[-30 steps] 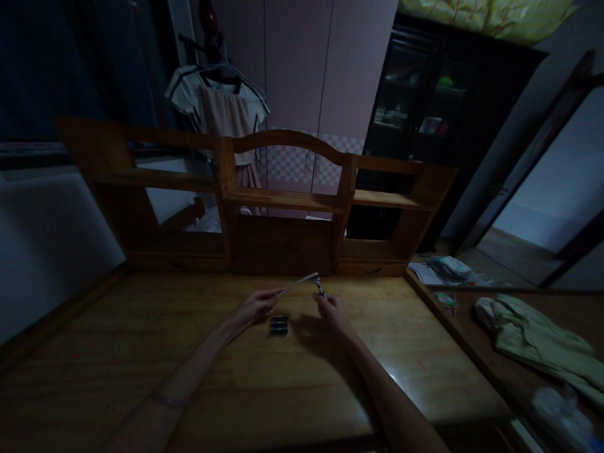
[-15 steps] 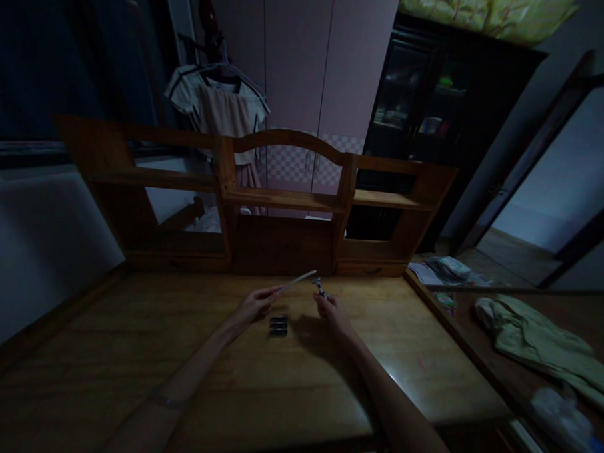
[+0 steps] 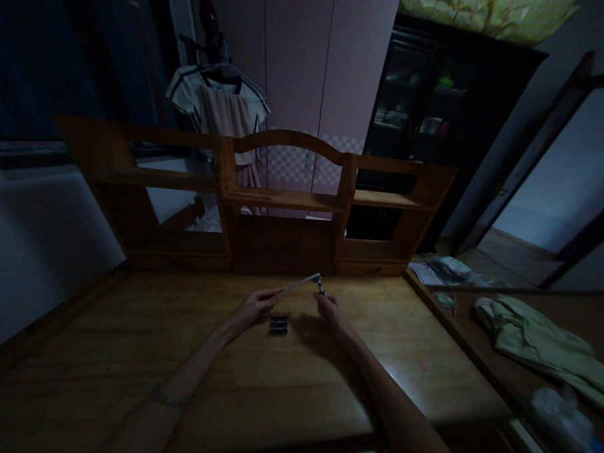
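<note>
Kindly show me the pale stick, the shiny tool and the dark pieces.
Pale stick [image 3: 301, 284]: head view, middle of shaft.
Shiny tool [image 3: 321, 287]: head view, its handle.
Dark pieces [image 3: 278, 325]: head view, middle piece.

Slim pale stick [image 3: 299, 284], tip at silvery razor [image 3: 321, 287]

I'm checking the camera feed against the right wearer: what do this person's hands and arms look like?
The left hand and right hand look ungloved. No sleeve shows on the left forearm or right forearm. A thin band circles the left forearm; its colour is too dim to tell.
</note>
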The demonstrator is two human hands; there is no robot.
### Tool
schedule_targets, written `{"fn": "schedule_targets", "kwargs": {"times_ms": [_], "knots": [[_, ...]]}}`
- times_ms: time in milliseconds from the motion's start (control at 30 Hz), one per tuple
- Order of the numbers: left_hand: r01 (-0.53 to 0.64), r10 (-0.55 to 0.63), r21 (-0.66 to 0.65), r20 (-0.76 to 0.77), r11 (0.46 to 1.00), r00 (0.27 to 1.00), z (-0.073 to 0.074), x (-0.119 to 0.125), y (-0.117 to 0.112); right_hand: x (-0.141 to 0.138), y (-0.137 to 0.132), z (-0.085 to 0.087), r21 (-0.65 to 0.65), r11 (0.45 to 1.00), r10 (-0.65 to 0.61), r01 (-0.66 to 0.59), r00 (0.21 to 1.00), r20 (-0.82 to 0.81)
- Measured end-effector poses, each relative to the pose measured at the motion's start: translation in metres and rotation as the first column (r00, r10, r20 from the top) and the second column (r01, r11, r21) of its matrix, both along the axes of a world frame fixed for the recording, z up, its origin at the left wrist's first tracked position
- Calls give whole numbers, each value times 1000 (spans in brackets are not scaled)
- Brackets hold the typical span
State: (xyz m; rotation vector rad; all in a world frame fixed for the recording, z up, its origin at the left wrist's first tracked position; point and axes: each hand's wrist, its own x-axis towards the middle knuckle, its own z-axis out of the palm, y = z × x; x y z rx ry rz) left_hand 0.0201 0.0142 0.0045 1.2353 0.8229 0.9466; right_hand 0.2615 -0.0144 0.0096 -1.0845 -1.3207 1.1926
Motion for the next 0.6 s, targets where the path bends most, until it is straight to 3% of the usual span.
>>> {"fn": "schedule_targets", "kwargs": {"times_ms": [67,233,333,433,600], "knots": [[6,-6,-1,-33,1000,999,-1,-1,2,0,1,-2,1,1000,0,0,1000,5],[-109,108,-15,-51,994,993,-3,-8,8,1,5,-7,-6,1000,-7,7,1000,-13],[-63,63,-41,1,997,998,-3,-6,7,1,5,-7,-12,1000,-9,9,1000,7],[-14,12,-38,-46,999,999,-3,-2,5,1,4,-7,-25,1000,0,0,1000,4],[-78,77,-27,-47,997,996,-4,-6,8,1,4,-7,-14,1000,-4,3,1000,-13]]}}
